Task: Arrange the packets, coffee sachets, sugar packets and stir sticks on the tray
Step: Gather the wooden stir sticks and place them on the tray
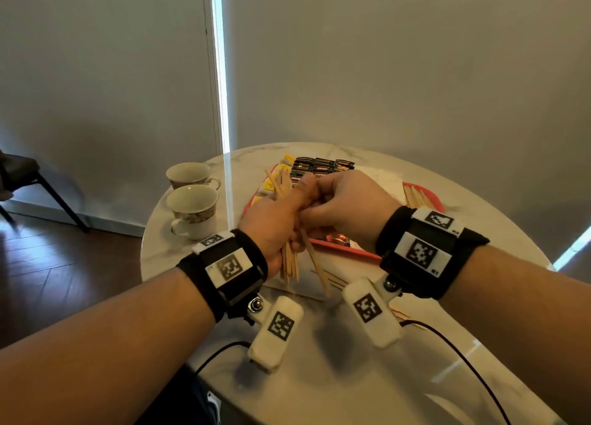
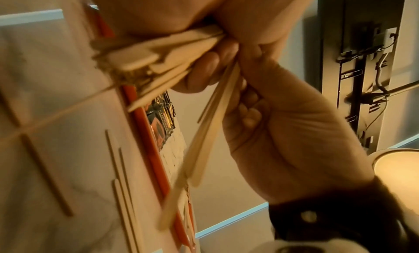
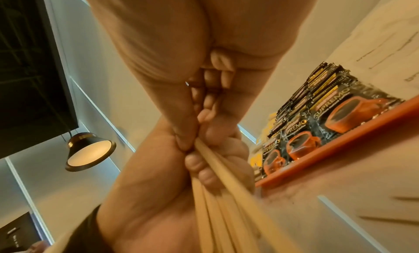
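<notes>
Above the tray's near edge, my left hand [image 1: 287,213] grips a bundle of wooden stir sticks [image 1: 289,261] [image 2: 158,50] [image 3: 226,203] held roughly upright. My right hand [image 1: 323,200] [image 2: 260,113] is pressed against it, thumb and fingers pinching a few sticks [image 1: 316,264] [image 2: 215,122] at the bundle's edge that slant down toward the table. The red tray [image 1: 358,252] [image 3: 340,140] holds rows of black coffee sachets [image 1: 323,165] [image 3: 340,113], yellow packets [image 1: 287,159] at its far left, white sugar packets [image 1: 380,175] and a row of stir sticks [image 1: 415,194] on its right side.
Several loose stir sticks [image 1: 335,280] [image 2: 120,185] lie on the round marble table [image 1: 319,376] in front of the tray. Two teacups [image 1: 192,207] stand at the table's left edge. A dark chair [image 1: 19,175] is off to the left. Black cables [image 1: 447,344] trail from my wrists.
</notes>
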Demonstrator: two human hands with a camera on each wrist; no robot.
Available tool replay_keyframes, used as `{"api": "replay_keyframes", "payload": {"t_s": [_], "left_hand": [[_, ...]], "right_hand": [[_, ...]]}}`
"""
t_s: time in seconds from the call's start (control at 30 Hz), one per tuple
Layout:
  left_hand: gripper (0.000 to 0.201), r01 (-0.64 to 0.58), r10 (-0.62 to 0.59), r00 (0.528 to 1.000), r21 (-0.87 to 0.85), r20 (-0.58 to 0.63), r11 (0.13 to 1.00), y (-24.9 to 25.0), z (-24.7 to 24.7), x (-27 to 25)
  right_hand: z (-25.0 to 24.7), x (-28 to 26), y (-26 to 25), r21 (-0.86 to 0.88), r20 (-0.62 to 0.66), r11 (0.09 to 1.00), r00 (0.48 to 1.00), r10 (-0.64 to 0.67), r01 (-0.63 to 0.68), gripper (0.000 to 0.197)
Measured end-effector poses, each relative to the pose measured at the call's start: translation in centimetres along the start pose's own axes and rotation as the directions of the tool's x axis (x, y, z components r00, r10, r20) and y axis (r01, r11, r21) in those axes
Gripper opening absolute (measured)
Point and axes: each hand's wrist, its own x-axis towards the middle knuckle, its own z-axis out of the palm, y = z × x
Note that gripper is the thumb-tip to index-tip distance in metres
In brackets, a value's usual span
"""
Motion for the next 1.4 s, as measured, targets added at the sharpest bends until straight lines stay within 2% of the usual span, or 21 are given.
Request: {"api": "replay_keyframes", "payload": {"t_s": [0.07, 0.13, 0.2, 0.27, 0.33, 0.43, 0.53, 0.73, 0.9, 1.07, 1.2, 1.4], "left_hand": [[0.041, 0.014, -0.013, 0.997, 0.018, -0.080, 1.000, 0.1, -0.2, 0.2], [0.043, 0.029, -0.024, 0.992, 0.036, -0.121, 0.999, 0.2, -0.7, 0.3], [0.044, 0.023, -0.018, 0.992, 0.037, -0.124, 0.999, 0.5, -1.2, 0.4], [0.046, 0.000, 0.009, 0.992, 0.069, -0.127, 0.998, 0.9, -1.8, 0.4], [0.047, 0.007, -0.002, 0.995, 0.052, -0.097, 0.999, 1.2, -2.3, 0.3], [0.041, 0.083, -0.085, 0.995, -0.036, -0.052, 0.996, 1.4, -2.8, -0.1], [0.037, 0.148, -0.150, 0.988, -0.050, -0.039, 0.988, 1.3, -3.2, -0.2], [0.026, 0.183, -0.182, 0.983, -0.020, 0.032, 0.983, 1.4, -3.2, -0.8], [0.024, 0.175, -0.175, 0.984, -0.006, 0.020, 0.984, 1.4, -3.3, -1.0], [0.021, 0.180, -0.180, 0.984, -0.005, 0.009, 0.984, 0.9, -3.2, -1.1], [0.023, 0.176, -0.175, 0.984, -0.005, 0.005, 0.984, 0.7, -3.4, -1.0], [0.025, 0.182, -0.183, 0.983, -0.036, -0.022, 0.983, 0.7, -4.0, -1.0]], "right_hand": [[0.0, -0.2, 0.2, 0.054, -0.030, 0.999, 1.000, -0.002, 0.003, 0.018], [-0.2, -0.3, 0.6, 0.043, -0.018, 0.998, 0.999, 0.049, -0.048, 0.020], [-0.4, -0.5, 1.2, -0.142, 0.048, 0.977, 0.984, 0.170, -0.162, 0.023], [-0.8, -0.6, 1.9, -0.438, 0.100, 0.867, 0.946, 0.308, -0.236, 0.022], [-1.1, -0.9, 2.6, -0.656, 0.094, 0.716, 0.916, 0.390, -0.237, 0.024], [-0.7, -1.4, 3.2, -0.828, 0.078, 0.525, 0.887, 0.456, -0.197, 0.030], [0.1, -1.3, 3.4, -0.881, 0.072, 0.440, 0.870, 0.488, -0.175, 0.027], [0.7, -0.8, 3.1, -0.897, 0.076, 0.413, 0.866, 0.494, -0.156, 0.032], [1.7, -0.7, 3.3, -0.938, 0.053, 0.336, 0.921, 0.386, -0.087, 0.033], [2.2, -0.6, 2.9, -0.967, 0.084, 0.252, 0.916, 0.392, -0.020, 0.032], [2.0, -0.5, 2.8, -0.950, 0.080, 0.306, 0.908, 0.411, -0.055, 0.035], [1.7, 0.3, 2.9, -0.847, 0.053, 0.492, 0.889, 0.455, -0.201, 0.024]]}}
